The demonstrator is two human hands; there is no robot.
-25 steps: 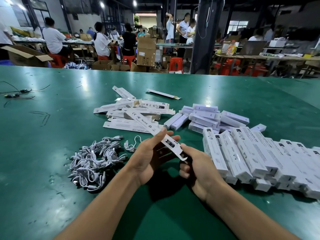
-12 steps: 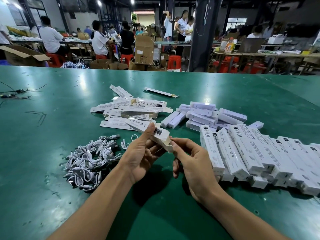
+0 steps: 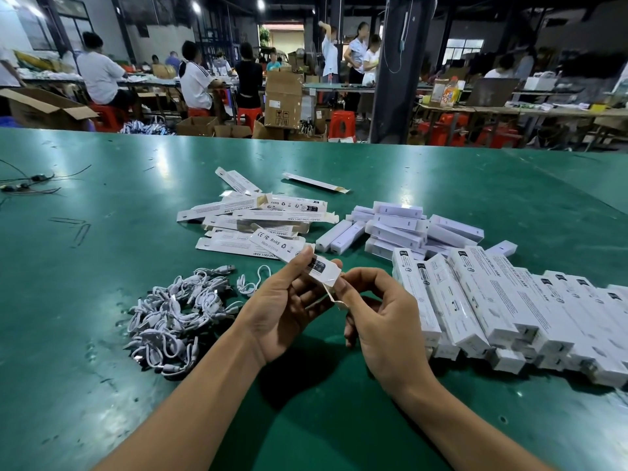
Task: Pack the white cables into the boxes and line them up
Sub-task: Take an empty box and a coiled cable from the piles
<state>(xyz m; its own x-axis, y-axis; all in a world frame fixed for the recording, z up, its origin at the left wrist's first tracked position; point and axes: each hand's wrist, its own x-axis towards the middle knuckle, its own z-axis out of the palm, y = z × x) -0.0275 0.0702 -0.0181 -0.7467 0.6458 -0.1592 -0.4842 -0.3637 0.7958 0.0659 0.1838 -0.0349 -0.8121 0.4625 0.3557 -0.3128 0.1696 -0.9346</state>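
- a flat white printed cardboard box (image 3: 293, 253) is held above the table's near middle, between both hands, its far end pointing away and to the left
- the box is pinched by the left hand (image 3: 285, 311), thumb laid along the top face and fingers curled beneath
- the open brown-lined flap at the near end of the box is nipped between thumb and forefinger of the right hand (image 3: 380, 321); the other fingers are loosely curled
- a heap of coiled white cables (image 3: 170, 317) is seen on the table just left of the left forearm; no cable can be made out inside the held box
- a single looped white cable (image 3: 251, 283) lies just beyond the heap, near the left hand
- a loose stack of flat unfolded white cartons (image 3: 258, 217) is spread behind the hands
- a pile of small plain white boxes (image 3: 401, 226) is set to the right of that stack
- a leaning row of long white printed boxes (image 3: 509, 300) is lined up to the right of the right hand, side against side
- one lone flat white carton (image 3: 316, 182) lies farther back
- all is borne by a glossy green table (image 3: 102, 249); thin black wires (image 3: 27, 181) lie at its far left
- seated and standing people, red stools and brown cartons are seen beyond the table
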